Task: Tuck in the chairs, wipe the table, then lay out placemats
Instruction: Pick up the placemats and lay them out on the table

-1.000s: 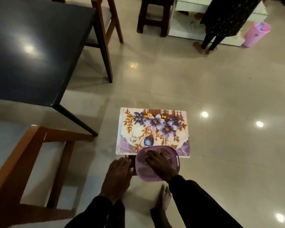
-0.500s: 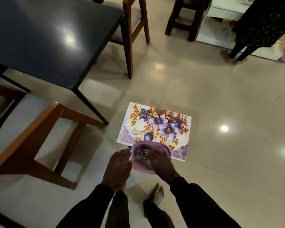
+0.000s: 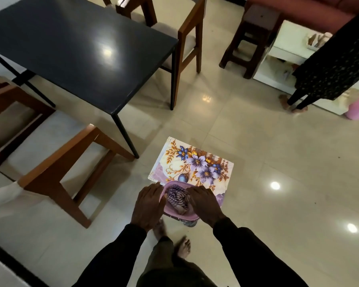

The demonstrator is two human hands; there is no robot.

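Fingers point(image 3: 154, 189) of the left hand point(image 3: 148, 206) lie close together and curl over the left rim of the pink basket point(image 3: 175, 183). The thumb is hidden, so I cannot tell where it presses. Inside the basket lies a crumpled checked cloth point(image 3: 177, 198). On the right rim, the right hand point(image 3: 204, 204) grips with bent fingers point(image 3: 192, 192), also close together, just beside the cloth. From under the basket a flowered placemat point(image 3: 195, 164) sticks out forward, flat, above the floor point(image 3: 278, 152). I think the person carries all this as one load, with a hand on each side so that nothing slides off. Whether more mats are stacked below, I cannot tell.

At far left a chair point(image 3: 56, 172) stands pulled out from the table point(image 3: 81, 50), so the tucking in seems not yet done. The cloth seems to wait for the wiping. The load is near the table's closest corner.

Half a second ago the left hand was beside the basket with flatter fingers; now it is on the rim. The right hand has moved from over the cloth toward the right rim. The view now takes in more of the table.
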